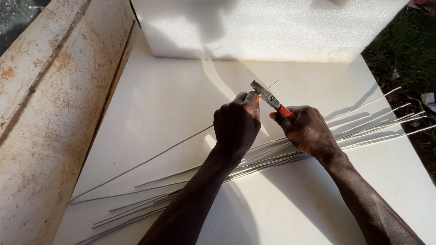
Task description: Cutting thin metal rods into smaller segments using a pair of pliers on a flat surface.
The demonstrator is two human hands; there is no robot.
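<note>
Pliers with red handles, gripped in the right hand, bite a thin, stiff grey metal rod that left-hand fingers pinch near its tip, above the white desk; likely light, springy.

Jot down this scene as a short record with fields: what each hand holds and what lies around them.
Left hand: grips one thin metal rod near its end
Right hand: holds red-handled pliers, jaws at the rod's tip
Under the hands: bundle of metal rods lying on a white board
Behind: white foam block
Left side: rusty pale panel
Right edge: grass
</note>
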